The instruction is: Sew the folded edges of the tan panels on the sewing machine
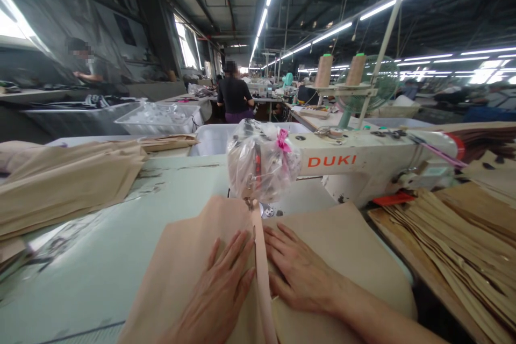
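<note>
My left hand (217, 285) lies flat on a beige fabric panel (193, 274), fingers spread, just left of a raised folded strip (261, 274) running toward the sewing machine's needle area. My right hand (298, 269) presses a second beige fabric part (342, 247) on the strip's other side. The strip's far end passes under the presser foot (250, 203) of a white DUKI sewing machine (355, 164). A clear plastic bag tied with pink ribbon (262, 161) wraps the machine's head and hides the needle bar.
A pile of beige fabric (68, 183) lies on the pale green table (97, 274) at left. A stack of cut tan pieces (447, 236) sits on the right. Beyond are white bins (159, 121), thread cones (323, 71), a green fan (365, 83) and co-workers at other tables.
</note>
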Tool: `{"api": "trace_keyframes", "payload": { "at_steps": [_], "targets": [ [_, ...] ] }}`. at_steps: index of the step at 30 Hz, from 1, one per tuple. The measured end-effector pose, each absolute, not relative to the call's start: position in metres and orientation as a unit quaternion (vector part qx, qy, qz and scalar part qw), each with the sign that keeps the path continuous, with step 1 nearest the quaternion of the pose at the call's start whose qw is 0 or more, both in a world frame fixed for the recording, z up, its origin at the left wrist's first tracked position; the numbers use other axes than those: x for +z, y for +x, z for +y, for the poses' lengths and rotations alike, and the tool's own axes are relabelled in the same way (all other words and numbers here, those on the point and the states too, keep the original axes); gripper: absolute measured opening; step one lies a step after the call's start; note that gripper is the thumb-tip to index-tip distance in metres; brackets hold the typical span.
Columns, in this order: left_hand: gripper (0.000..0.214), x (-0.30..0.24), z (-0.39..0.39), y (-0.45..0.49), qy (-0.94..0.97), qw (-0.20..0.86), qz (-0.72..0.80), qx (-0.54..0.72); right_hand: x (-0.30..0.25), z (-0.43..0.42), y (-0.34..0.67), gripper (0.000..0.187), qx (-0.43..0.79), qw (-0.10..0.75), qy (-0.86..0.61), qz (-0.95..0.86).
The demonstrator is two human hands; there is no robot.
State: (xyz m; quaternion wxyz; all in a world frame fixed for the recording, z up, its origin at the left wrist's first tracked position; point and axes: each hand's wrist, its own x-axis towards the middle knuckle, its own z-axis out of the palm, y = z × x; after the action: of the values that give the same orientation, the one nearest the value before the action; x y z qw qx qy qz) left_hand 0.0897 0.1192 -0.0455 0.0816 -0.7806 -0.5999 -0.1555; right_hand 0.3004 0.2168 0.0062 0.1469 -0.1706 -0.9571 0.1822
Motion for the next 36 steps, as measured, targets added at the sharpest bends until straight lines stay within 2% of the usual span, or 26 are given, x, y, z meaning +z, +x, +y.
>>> {"api": "trace_keyframes", "payload": {
  "at_steps": [4, 7, 9, 14, 18, 27, 36],
  "targets": [
    [0.054, -0.042, 0.122, 0.089, -0.779, 0.116, -0.592, -0.173, 0.001, 0.228, 0.300, 0.034, 0.246, 0.206, -0.200, -0.926],
    [0.050, -0.035, 0.122, 0.091, -0.779, 0.118, -0.590, -0.174, -0.002, 0.238, 0.296, 0.031, 0.248, 0.305, -0.264, -0.881],
    [0.046, -0.029, 0.122, 0.093, -0.778, 0.122, -0.590, -0.176, 0.000, 0.240, 0.293, 0.029, 0.227, 0.333, -0.263, -0.877],
    [0.046, -0.022, 0.123, 0.095, -0.769, 0.158, -0.585, -0.201, 0.002, 0.235, 0.285, 0.029, 0.162, 0.269, -0.188, -0.931],
    [0.048, -0.031, 0.123, 0.092, -0.765, 0.184, -0.580, -0.211, -0.006, 0.231, 0.282, 0.026, 0.118, 0.234, -0.192, -0.946],
    [0.056, -0.043, 0.123, 0.091, -0.776, 0.186, -0.576, -0.180, -0.008, 0.233, 0.283, 0.022, 0.118, 0.245, -0.191, -0.943],
    [0.049, -0.034, 0.127, 0.089, -0.781, 0.198, -0.569, -0.168, -0.011, 0.234, 0.283, 0.025, 0.114, 0.256, -0.202, -0.938]
  ]
}}
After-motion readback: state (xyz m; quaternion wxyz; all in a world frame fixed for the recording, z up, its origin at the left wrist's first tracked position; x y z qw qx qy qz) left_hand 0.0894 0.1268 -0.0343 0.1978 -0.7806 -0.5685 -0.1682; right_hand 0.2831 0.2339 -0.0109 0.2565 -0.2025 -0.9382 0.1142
